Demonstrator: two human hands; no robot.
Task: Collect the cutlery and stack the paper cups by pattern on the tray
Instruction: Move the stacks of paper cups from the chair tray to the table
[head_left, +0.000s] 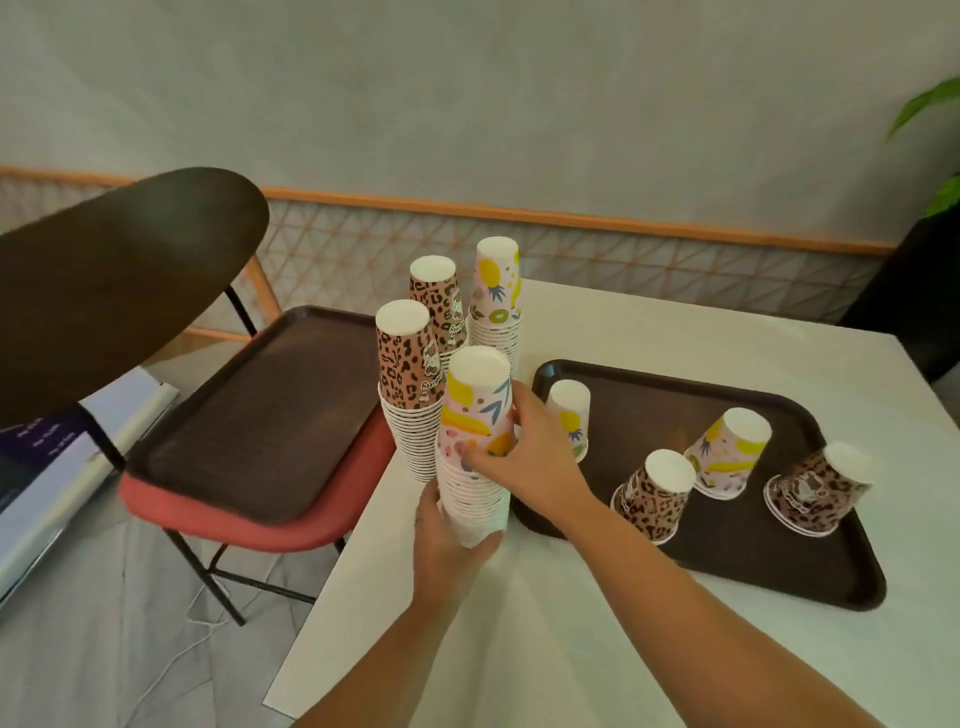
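Note:
A tall upside-down stack of fruit-pattern cups (475, 415) stands at the white table's left edge. My left hand (449, 530) grips the stack's bottom and my right hand (519, 457) holds its top cup from the right. Behind it rise a near leopard-print stack (408, 384), a far leopard-print stack (439, 306) and a second fruit-pattern stack (496, 296). On the brown tray (769, 566) to the right single cups sit upside down: a small fruit cup (571, 415), another fruit cup (727, 447), a leopard cup (654, 493) and a tilted leopard cup (821, 488). No cutlery is visible.
A second brown tray (260, 410) lies on the red seat of a chair (249, 530) left of the table. The chair's dark backrest (119, 280) rises at upper left. White table (519, 649) surface extends toward me. A plant (935, 156) stands far right.

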